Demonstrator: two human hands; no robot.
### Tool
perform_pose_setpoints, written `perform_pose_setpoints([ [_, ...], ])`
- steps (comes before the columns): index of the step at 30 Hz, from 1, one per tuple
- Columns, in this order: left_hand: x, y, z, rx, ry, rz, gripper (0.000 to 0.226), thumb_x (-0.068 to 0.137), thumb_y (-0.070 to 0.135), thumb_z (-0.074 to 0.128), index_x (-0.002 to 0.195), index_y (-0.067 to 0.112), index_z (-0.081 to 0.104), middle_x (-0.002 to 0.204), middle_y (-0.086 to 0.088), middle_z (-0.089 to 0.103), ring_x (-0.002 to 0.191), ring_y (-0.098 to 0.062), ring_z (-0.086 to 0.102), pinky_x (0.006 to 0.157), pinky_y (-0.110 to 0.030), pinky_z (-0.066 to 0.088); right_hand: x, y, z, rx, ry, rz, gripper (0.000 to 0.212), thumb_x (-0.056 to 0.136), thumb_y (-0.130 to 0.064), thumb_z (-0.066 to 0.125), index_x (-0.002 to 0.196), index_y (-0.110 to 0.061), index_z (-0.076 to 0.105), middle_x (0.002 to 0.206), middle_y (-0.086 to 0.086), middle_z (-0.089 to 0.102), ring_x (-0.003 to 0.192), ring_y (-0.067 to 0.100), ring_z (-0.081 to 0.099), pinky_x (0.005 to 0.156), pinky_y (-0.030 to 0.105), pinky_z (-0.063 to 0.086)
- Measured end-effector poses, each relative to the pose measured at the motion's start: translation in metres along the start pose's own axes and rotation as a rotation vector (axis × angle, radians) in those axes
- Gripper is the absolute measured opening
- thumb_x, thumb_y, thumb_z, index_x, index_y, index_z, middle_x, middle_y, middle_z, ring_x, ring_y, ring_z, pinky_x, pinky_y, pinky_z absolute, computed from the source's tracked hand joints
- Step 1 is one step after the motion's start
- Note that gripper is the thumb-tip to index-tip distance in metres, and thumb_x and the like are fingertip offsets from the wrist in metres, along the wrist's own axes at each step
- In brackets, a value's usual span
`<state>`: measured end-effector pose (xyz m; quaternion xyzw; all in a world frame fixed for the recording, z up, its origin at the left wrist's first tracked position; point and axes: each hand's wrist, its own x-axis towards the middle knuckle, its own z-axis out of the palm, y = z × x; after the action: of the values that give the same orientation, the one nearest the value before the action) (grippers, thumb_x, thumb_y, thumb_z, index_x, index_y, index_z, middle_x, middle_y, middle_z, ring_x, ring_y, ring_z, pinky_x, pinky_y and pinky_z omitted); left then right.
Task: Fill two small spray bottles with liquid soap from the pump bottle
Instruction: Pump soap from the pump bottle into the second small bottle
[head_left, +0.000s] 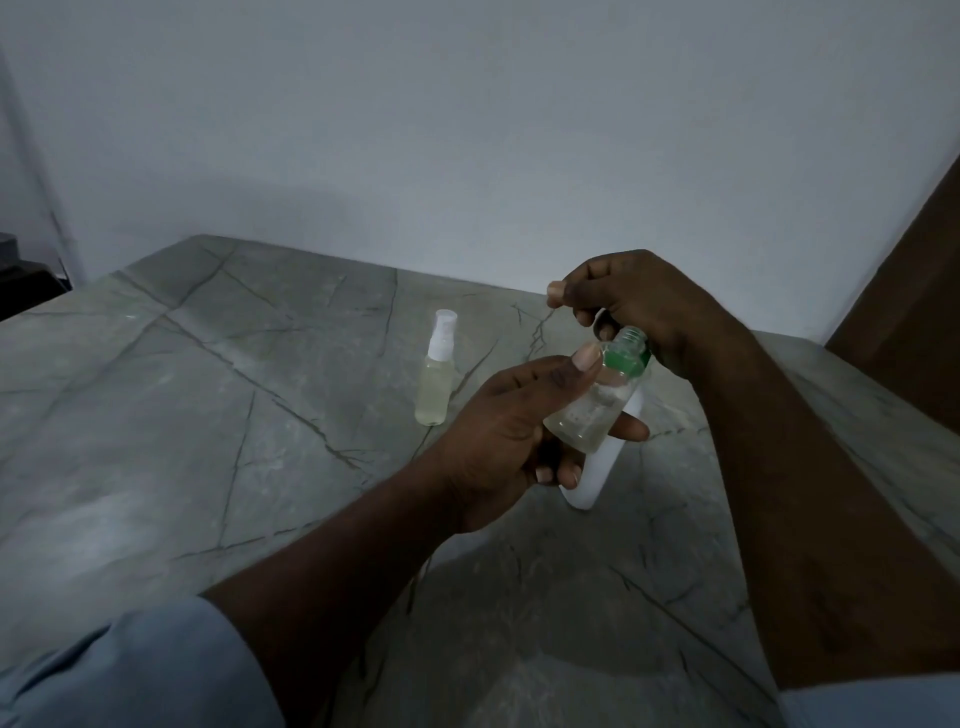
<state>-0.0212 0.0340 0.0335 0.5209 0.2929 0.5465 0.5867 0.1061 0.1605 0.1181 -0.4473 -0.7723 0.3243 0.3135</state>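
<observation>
My left hand (514, 436) grips a small clear spray bottle (592, 410) with a green band. It is tilted, its threaded neck is uncapped, and a little pale liquid sits inside. Just above and behind the neck, my right hand (639, 306) curls its fingers round the white top of the pump bottle (597, 473). That bottle's white body shows below and behind my left hand, and its head is mostly hidden. A second small spray bottle (436, 379) stands upright on the table to the left, with its white sprayer and clear cap on, filled with pale yellowish liquid.
Everything is on a grey marble-patterned table (208, 415) that meets a plain white wall (467, 130) at the back. A brown wooden panel (914, 291) stands at the right edge and a dark object (21, 280) at the far left.
</observation>
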Motion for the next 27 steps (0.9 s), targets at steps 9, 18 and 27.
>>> perform_pose_setpoints([
  [9,0.0006,0.0005,-0.0003,-0.020,-0.034,0.005,0.057,0.092,0.053,0.046,0.123,0.009,0.064,0.098,-0.012,0.076,0.047,-0.015,0.048,0.045,-0.022,0.036,-0.0009,-0.0022,-0.0014,0.010,0.020,-0.009,0.024,0.089,-0.031,0.076,0.094,-0.007,0.077,0.065,-0.003,0.063,0.053,0.012,0.047,0.060,0.032,0.041],
  [18,0.0002,-0.0004,-0.0007,0.003,-0.049,0.001,0.053,0.096,0.052,0.040,0.120,0.012,0.065,0.090,-0.007,0.076,0.048,-0.015,0.049,0.046,-0.027,0.034,-0.0026,-0.0014,0.0010,-0.017,0.010,0.017,0.023,0.090,-0.028,0.074,0.095,-0.006,0.078,0.066,-0.003,0.063,0.053,0.011,0.048,0.060,0.031,0.042],
  [27,0.0020,-0.0015,-0.0003,-0.013,-0.049,0.005,0.051,0.093,0.053,0.043,0.118,0.015,0.066,0.100,-0.012,0.077,0.048,-0.014,0.050,0.047,-0.025,0.036,-0.0030,-0.0064,-0.0016,-0.052,0.054,-0.047,0.024,0.092,-0.033,0.073,0.095,-0.009,0.077,0.067,-0.004,0.064,0.046,0.004,0.048,0.053,0.022,0.042],
])
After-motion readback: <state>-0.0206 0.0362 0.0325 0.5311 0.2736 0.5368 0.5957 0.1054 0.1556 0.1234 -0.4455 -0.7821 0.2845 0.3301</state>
